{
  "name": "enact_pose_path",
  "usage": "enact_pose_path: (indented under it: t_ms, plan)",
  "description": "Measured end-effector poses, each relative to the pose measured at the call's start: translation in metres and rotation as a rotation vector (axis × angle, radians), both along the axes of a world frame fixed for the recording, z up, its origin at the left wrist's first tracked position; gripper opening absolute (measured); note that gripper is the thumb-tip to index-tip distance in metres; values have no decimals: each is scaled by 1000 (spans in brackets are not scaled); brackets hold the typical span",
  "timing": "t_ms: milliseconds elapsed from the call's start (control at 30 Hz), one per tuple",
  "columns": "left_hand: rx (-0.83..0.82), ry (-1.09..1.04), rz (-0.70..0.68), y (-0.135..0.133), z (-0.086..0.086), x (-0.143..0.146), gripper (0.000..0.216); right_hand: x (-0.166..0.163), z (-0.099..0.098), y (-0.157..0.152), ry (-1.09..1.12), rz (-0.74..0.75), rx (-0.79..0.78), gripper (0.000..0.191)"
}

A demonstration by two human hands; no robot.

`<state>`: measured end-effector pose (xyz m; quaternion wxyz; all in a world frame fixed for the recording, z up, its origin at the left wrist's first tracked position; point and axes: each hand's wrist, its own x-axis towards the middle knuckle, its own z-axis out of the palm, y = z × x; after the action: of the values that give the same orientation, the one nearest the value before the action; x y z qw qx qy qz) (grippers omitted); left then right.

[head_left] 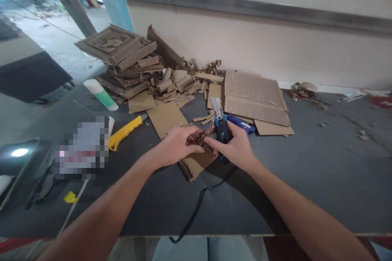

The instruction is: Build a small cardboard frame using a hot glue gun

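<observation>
Gripping a cardboard piece and a blue cutter at mid-bench

Both hands meet near the middle of the dark bench, inward of its near edge. To the right of them the bench top runs on as the widest room for moving; to the left and far side, space is tighter. The far edge lies along a pale wall.

Two cutters show: the blue one, and one yellow cutter lying left of the hands. One white-and-green tube lies farther left. One blue tool sits just beyond the right hand, and one black cord crosses the near edge. One ribbed sheet rests far right over plainer cardboard. A stack of cardboard stands far left, its layers too jumbled to count, beside a heap of scraps.

The left hand is narrow, fingers curled on the cardboard piece. The right hand is closed around the blue cutter, blade pointing far, its thumb reaching to the same piece. Whether that piece touches the bench cannot be told.
</observation>
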<state>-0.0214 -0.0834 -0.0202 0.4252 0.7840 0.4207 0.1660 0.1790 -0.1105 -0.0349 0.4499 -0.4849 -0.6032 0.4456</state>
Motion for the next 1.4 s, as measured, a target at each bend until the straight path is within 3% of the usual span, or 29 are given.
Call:
enact_pose_path:
  t_ms: [233, 467, 833, 1400]
  plan:
    - [-7, -32, -42, 5, 0, -6, 29, -1, 2, -1, 7, -9, 0, 26]
    - [-122, -127, -18, 9, -1, -11, 47, -2, 0, -1, 31, -23, -23, 27]
    - [-143, -162, 123, 6, 0, -4, 33, -4, 0, 0, 52, -52, -25, 28]
    - [-205, -261, 141, 2, 1, -3, 24, -2, -4, 0, 31, -55, -33, 33]
